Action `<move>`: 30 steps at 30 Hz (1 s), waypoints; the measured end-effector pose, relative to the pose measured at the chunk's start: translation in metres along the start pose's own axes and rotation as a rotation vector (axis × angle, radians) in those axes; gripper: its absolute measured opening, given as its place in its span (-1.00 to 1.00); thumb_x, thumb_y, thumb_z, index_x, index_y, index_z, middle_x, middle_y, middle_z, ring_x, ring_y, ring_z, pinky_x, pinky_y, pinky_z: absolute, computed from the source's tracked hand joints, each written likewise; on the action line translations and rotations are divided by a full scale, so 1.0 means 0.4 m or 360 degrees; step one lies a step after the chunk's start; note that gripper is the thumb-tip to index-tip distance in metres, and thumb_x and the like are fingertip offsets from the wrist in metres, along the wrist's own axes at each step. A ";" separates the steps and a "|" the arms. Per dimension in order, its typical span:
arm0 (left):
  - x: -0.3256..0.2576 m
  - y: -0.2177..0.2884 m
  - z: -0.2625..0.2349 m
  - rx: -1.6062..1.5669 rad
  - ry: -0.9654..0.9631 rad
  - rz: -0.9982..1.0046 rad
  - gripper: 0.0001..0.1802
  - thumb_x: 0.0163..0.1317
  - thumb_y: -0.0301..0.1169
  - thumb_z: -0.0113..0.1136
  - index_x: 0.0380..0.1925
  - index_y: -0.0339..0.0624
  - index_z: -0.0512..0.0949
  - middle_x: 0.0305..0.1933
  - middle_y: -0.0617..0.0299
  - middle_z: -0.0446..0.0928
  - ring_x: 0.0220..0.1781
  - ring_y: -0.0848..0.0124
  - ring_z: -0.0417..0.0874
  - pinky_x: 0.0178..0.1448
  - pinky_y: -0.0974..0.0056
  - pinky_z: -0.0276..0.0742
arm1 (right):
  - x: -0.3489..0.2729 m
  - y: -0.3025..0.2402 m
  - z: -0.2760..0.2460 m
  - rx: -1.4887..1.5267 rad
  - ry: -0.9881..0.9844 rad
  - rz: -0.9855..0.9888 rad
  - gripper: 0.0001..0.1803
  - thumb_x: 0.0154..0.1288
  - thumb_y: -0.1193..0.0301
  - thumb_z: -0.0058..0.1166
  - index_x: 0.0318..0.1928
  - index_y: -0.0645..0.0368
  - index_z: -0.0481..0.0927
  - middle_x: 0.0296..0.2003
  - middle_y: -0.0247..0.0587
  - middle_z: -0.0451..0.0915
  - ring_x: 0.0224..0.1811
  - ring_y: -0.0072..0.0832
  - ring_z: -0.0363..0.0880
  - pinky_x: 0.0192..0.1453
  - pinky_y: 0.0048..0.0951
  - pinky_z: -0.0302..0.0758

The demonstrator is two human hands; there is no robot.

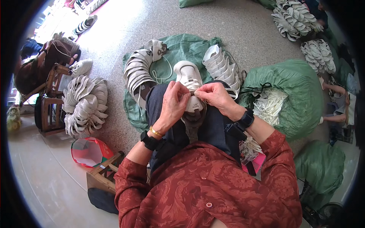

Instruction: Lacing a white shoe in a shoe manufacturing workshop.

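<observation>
A white-and-grey sneaker is held between my knees, its toe pointing away from me and its tongue toward me. Over its lacing my two hands almost meet. My left hand is closed in a pinch at the left side of the eyelets, and from the right my right hand pinches too. Both seem to grip the shoelace, of which only a little shows between the fingertips. The shoe's dark inner opening faces my lap.
Nested white shoe uppers lie left and right on a green sheet. At right a green sack holds white laces. More uppers, a wooden stool and a red bag stand left. Another person's arm shows far right.
</observation>
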State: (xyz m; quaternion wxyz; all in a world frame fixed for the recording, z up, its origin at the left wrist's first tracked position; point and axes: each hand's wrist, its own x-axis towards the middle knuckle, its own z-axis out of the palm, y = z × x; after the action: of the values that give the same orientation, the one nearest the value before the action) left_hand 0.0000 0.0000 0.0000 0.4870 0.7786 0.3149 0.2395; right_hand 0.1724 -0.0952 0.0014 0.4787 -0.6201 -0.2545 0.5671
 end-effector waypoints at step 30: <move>0.025 -0.044 -0.004 0.0085 -0.0093 0.0305 -0.84 0.14 -0.53 0.23 -0.33 -0.30 0.45 -0.26 0.02 0.42 -0.17 0.03 0.50 -0.08 0.07 0.45 | 0.028 -0.008 -0.047 -0.0447 -0.0169 -0.0214 -0.83 0.26 0.42 0.28 -0.29 0.32 0.75 -0.46 -0.37 0.69 -0.42 -0.71 0.60 -0.33 -0.63 0.49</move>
State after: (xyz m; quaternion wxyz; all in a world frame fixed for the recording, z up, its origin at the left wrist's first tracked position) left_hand 0.0010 0.0140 -0.0147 0.4499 0.8246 0.2307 0.2537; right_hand 0.1933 -0.0902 -0.0030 0.4100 -0.6317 -0.3971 0.5245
